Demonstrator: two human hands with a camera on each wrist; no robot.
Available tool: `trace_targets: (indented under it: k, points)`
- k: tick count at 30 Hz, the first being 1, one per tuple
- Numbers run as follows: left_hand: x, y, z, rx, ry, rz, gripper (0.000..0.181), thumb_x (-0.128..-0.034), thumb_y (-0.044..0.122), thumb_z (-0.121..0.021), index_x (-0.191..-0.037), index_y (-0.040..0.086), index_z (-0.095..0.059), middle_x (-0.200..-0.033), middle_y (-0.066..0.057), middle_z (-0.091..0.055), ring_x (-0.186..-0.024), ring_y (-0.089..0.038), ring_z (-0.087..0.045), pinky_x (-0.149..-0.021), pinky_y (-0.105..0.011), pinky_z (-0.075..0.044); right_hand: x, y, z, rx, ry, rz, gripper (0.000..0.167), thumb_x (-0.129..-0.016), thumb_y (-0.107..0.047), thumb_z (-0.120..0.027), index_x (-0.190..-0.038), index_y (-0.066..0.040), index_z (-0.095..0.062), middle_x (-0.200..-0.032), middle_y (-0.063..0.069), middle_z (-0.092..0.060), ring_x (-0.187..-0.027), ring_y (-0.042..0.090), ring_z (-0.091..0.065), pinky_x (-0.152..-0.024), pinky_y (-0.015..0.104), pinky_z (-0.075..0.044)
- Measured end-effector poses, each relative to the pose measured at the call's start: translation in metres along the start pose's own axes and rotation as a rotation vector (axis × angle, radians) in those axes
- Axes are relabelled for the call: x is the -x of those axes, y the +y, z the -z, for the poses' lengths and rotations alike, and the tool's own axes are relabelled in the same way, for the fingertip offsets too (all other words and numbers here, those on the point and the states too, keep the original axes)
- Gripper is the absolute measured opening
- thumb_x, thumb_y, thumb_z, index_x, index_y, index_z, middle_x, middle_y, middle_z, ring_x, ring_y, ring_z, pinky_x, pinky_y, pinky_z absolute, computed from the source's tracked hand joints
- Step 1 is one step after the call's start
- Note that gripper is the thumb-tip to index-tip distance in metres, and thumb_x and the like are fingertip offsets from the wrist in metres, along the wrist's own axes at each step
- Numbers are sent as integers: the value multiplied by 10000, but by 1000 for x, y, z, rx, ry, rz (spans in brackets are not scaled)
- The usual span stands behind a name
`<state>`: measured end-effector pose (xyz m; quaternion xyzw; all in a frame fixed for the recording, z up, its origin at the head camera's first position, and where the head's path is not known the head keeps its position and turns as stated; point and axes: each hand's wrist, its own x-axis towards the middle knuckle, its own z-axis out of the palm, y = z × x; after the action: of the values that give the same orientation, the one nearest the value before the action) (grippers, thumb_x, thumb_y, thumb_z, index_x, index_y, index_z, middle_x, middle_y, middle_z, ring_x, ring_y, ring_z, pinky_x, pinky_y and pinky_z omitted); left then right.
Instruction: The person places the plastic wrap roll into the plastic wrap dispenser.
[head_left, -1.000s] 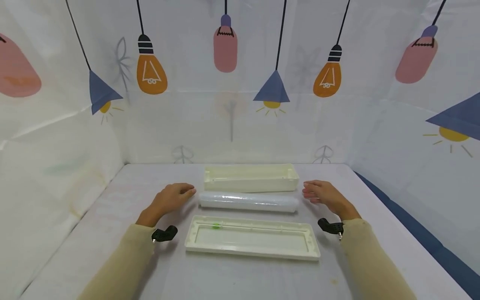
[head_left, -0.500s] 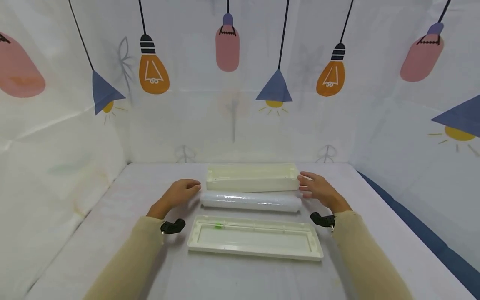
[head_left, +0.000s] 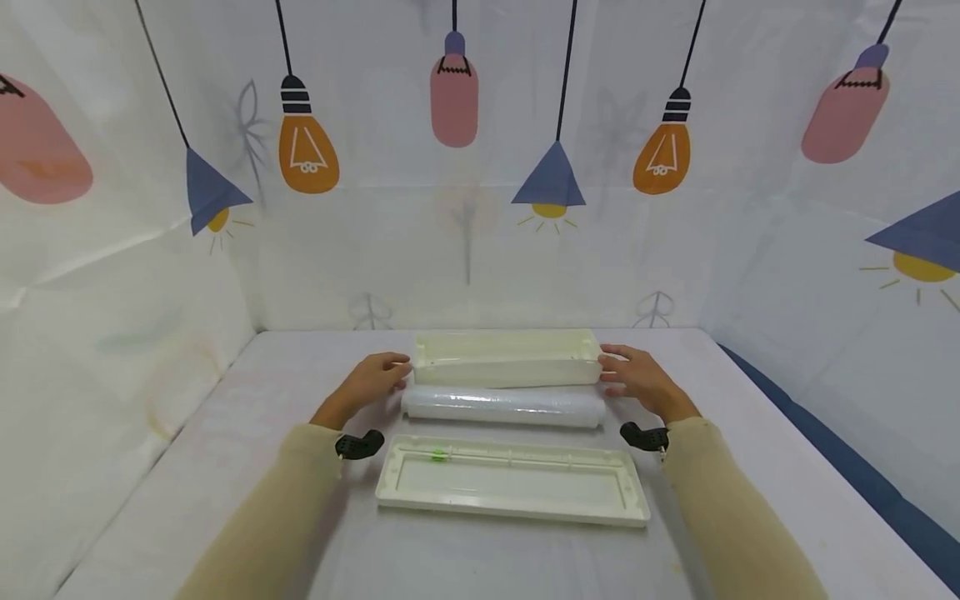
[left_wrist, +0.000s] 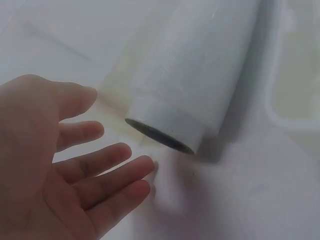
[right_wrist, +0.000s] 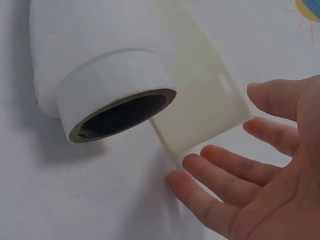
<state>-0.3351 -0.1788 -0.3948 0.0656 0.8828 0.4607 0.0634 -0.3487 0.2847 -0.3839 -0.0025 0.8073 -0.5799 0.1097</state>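
A cream, open-topped long box (head_left: 506, 372) stands at the back of the table. In front of it lies a roll of cling film (head_left: 502, 406), its hollow cardboard core (right_wrist: 122, 112) showing in both wrist views. Nearest the person is a shallow cream lid (head_left: 513, 487) with a small green slider (head_left: 438, 456) on its rail. My left hand (head_left: 375, 379) is beside the box's left end, fingers relaxed and holding nothing. At the right end, my right hand (head_left: 637, 379) has its fingers spread close to the box corner; in the right wrist view a fingertip seems to touch it.
A white cloth covers the table (head_left: 465, 558). White curtains (head_left: 480, 250) printed with lamps and bulbs enclose the back and both sides. A dark blue strip (head_left: 825, 450) shows past the right edge. Black camera mounts (head_left: 360, 444) sit on both wrists.
My left hand has moved right and slightly forward to the box's left end. The right hand has moved left, closer to the box's right end. Box, roll and lid stay in place.
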Motion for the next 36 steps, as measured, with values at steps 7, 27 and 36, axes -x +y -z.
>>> trace_targets:
  k: [7, 27, 36]
  points:
    - [-10, 6, -5, 128, -15, 1, 586, -1061, 286, -516, -1531, -16, -340, -1429, -272, -497, -1159, -331, -622, -933, -369, -537, -1, -2, 1, 16, -11, 24, 667, -1059, -263, -531, -1580, 5, -214, -1502, 318, -382, -1329, 445, -462, -1038, 498, -458]
    - [-10, 6, -12, 268, 33, 30, 496, -1064, 164, -485, -1509, -33, -389, -1378, -266, -550, -1150, -348, -628, -935, -405, -539, -2, 8, 0, 15, -12, 61, 660, -1041, -230, -578, -1573, -4, -261, -1479, 313, -421, -1255, 426, -542, -1022, 484, -475]
    - [-4, 12, -13, 281, 55, 41, 489, -1060, 170, -490, -1509, -7, -410, -1376, -243, -559, -1125, -323, -633, -915, -376, -549, 2, 14, 2, 75, 27, 74, 656, -1028, -268, -602, -1558, -9, -315, -1462, 292, -457, -1210, 370, -596, -976, 439, -516]
